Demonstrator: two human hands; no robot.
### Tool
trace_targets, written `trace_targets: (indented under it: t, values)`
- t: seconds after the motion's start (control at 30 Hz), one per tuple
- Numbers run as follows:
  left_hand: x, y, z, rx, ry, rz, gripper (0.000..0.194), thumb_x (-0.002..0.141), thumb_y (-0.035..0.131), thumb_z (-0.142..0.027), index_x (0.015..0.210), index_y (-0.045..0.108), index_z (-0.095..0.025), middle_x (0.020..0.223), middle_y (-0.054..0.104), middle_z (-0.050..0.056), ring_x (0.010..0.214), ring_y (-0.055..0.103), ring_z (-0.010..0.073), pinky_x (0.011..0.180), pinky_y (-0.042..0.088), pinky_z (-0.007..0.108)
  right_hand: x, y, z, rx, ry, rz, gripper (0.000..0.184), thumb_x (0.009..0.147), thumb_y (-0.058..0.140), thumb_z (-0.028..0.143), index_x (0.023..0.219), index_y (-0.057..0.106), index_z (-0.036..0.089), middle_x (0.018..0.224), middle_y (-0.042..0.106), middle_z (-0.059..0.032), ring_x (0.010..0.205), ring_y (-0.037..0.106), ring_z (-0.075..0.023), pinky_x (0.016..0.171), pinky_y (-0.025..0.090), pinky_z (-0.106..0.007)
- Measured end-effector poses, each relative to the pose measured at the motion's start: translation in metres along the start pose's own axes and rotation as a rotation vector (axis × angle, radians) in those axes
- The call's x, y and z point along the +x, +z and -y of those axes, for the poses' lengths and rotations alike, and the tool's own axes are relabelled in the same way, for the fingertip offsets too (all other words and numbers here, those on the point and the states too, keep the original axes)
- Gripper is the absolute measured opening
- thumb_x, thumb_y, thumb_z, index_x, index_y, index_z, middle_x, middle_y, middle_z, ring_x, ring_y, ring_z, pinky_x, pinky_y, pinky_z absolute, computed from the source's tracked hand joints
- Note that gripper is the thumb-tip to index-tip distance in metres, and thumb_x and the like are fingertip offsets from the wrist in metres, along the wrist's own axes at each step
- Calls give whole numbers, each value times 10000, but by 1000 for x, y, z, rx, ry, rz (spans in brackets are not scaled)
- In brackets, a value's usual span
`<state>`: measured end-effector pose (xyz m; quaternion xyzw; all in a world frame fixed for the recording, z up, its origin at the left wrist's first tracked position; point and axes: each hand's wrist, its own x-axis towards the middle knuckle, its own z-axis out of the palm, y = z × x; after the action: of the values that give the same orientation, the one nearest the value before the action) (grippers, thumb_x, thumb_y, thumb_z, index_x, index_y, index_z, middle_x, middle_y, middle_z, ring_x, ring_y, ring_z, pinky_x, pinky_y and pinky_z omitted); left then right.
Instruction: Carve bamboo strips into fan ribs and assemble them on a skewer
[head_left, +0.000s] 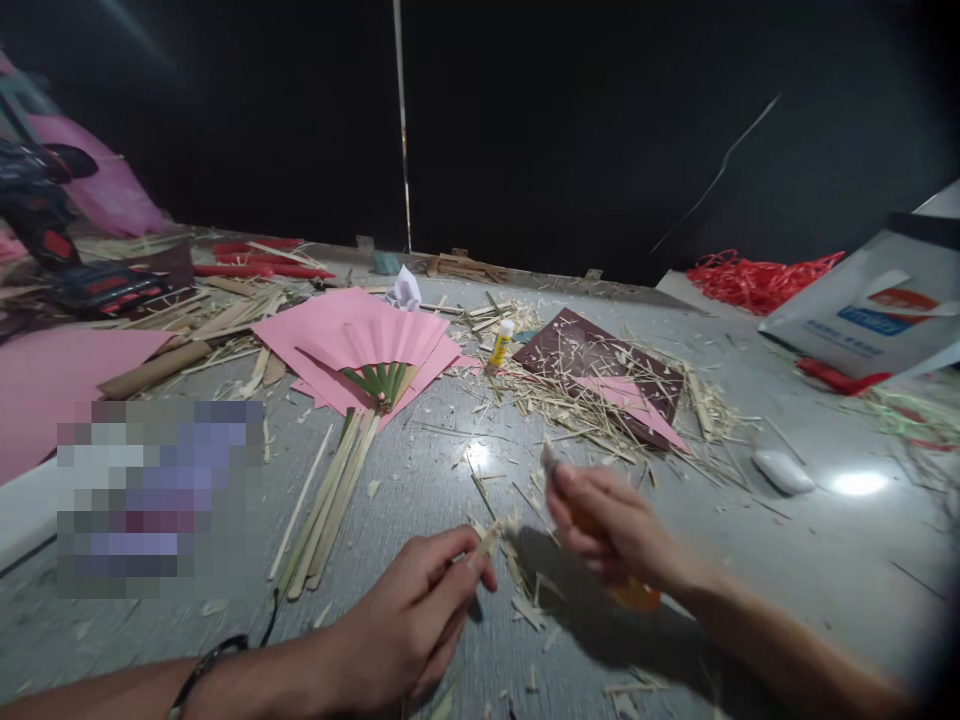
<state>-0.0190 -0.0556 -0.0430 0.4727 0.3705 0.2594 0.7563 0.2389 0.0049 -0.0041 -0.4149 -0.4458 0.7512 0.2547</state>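
Grey table (pixel 420 475), and it's littered with shavings (pixel 555 400) pretty much everywhere. Biggest stuff near the middle is some pink paper (pixel 337 304) with a pleated fan (pixel 375 345) lying on it, then a brown sheet (pixel 551 340) half buried in the scraps. Left hand (pixel 420 610) is down near the front, closed, pinching a thin strip (pixel 488 541) between thumb and fingers, frayed end poking out. Right hand (pixel 611 525) is wrapped around an orange-handled knife (pixel 550 458), blade pointing up and away, just beside the left but not touching it. Smallest bit: a yellow glue stick (pixel 501 345), upright between the fan and brown sheet.
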Motion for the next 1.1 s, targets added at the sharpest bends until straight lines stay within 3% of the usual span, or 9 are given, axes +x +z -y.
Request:
trace_targets:
  t: [0.07, 0.17, 0.3, 0.43, 0.57, 0.67, 0.9, 1.03, 1.1]
  values:
    - [-1, 0, -3, -1, -19, 51, 418, 1038, 427, -654, 1054, 499, -243, 394, 309, -150, 291, 265, 87, 303, 189, 171, 1, 25, -16, -54, 85, 133, 565, 982, 575, 719, 783, 545, 191, 526, 389, 94, 397, 230, -47, 345, 224, -150]
    - [-2, 1, -5, -36, -13, 79, 378, 1035, 448, -626, 964, 461, -255, 475, 372, -135, 313, 309, 74, 332, 281, 170, 3, 44, -26, -142, 133, 239, 623, 962, 558, 765, 772, 567, 172, 549, 448, 65, 412, 311, -51, 356, 264, -150]
    - [-4, 1, -8, 23, 29, 33, 306, 1028, 465, -531, 895, 450, -256, 501, 335, -125, 374, 275, 86, 376, 257, 204, 3, 48, -27, -150, 168, 275, 653, 941, 541, 806, 768, 564, 178, 529, 459, 63, 399, 357, -58, 358, 305, -154]
    - [-5, 1, -20, 307, 154, -64, 260, 937, 586, -429, 799, 502, -226, 651, 431, -51, 611, 399, 133, 559, 341, 260, 4, 48, -29, -130, 194, 289, 667, 924, 538, 827, 729, 542, 189, 488, 437, 75, 364, 332, -55, 333, 294, -155]
    - [-2, 1, -22, 439, 122, -69, 285, 927, 602, -442, 776, 522, -213, 685, 415, -47, 659, 376, 145, 590, 313, 277, 5, 48, -29, -129, 193, 319, 694, 914, 537, 838, 677, 537, 185, 468, 439, 65, 363, 351, -55, 331, 297, -151]
    - [0, 0, -14, 461, 92, -105, 370, 950, 612, -496, 743, 527, -202, 651, 349, -69, 632, 333, 130, 572, 264, 273, 4, 49, -29, -65, 279, 313, 666, 890, 587, 832, 730, 550, 186, 484, 431, 84, 368, 323, -51, 335, 306, -145]
    - [0, 4, -6, 275, 122, -126, 374, 1012, 583, -496, 791, 537, -198, 670, 406, -66, 622, 359, 114, 562, 283, 249, 0, 68, -37, 39, 200, 147, 675, 850, 600, 865, 765, 506, 202, 514, 375, 109, 408, 240, -44, 359, 233, -147]
    - [-2, 9, -3, 266, 100, -163, 487, 1019, 567, -540, 685, 410, -222, 601, 297, -82, 557, 281, 101, 503, 225, 248, 11, 49, -21, 154, -2, -195, 618, 847, 695, 786, 754, 450, 226, 505, 318, 128, 395, 182, -39, 352, 180, -154]
    - [-2, 9, -3, 147, 41, -135, 472, 1013, 554, -584, 723, 436, -231, 529, 263, -107, 475, 237, 88, 441, 180, 238, 13, 35, -9, 193, -59, -271, 567, 869, 726, 719, 767, 458, 230, 499, 293, 135, 387, 146, -39, 347, 149, -155]
